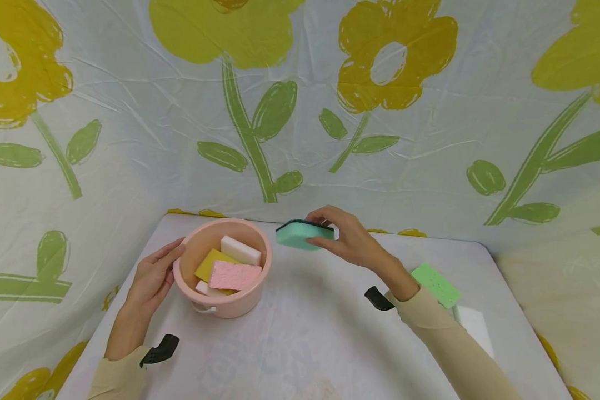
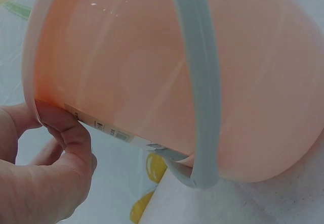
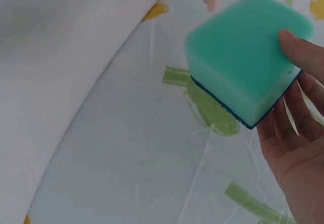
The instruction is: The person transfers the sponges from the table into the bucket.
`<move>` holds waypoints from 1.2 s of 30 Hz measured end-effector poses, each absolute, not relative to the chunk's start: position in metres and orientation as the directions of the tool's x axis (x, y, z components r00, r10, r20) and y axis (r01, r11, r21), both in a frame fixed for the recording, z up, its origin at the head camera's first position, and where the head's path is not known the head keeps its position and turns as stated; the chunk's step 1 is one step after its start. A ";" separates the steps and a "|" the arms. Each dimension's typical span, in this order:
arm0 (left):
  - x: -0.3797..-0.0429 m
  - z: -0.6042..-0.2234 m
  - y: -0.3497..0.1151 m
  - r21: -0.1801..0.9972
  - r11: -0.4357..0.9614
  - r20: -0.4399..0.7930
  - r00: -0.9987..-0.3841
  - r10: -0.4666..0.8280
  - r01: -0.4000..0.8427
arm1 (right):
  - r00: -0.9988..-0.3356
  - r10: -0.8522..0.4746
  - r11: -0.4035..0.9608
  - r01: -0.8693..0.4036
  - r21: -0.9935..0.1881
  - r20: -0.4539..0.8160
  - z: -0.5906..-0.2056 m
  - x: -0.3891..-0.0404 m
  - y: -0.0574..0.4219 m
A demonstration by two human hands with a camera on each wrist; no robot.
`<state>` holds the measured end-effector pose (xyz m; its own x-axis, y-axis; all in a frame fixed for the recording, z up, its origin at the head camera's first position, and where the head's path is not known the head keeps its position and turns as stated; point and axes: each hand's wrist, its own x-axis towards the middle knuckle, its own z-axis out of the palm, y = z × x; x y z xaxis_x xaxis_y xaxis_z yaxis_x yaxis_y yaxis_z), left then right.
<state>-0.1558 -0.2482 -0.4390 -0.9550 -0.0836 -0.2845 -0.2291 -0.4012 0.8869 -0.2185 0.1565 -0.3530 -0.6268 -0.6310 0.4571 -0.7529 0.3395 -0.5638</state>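
Teal foam sponge with a dark scrub face [image 1: 300,234], pinched between thumb and fingers of the right hand [image 1: 352,239], hangs just beside the round pink plastic bucket [image 1: 223,303]. The left hand [image 1: 150,278], fingers fairly straight, touches the bucket's wall.

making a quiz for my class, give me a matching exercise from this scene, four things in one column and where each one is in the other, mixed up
Things:
1. teal sponge
2. pink sponge
3. light green sponge
4. left hand

Places:
A. lying on the table beside the right forearm
B. inside the pink bucket
C. resting against the bucket's outer wall
D. held above the table by the right hand

Pairs: 1-D, 2-B, 3-A, 4-C
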 end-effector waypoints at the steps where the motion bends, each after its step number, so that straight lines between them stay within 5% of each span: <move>1: -0.156 -0.439 -0.248 0.887 -0.404 -0.281 -0.956 -0.083 -0.226 | -0.616 -0.635 0.329 -0.762 -0.558 0.466 -0.352 -0.219 0.153; 22: -0.156 -0.437 -0.250 0.882 -0.401 -0.304 -0.949 -0.082 -0.248 | -0.477 -0.644 0.169 -0.851 -0.497 0.598 -0.344 -0.232 0.085; 36: -0.159 -0.437 -0.249 0.881 -0.396 -0.321 -0.942 -0.098 -0.259 | -0.437 -0.695 0.147 -0.864 -0.481 0.572 -0.350 -0.234 0.046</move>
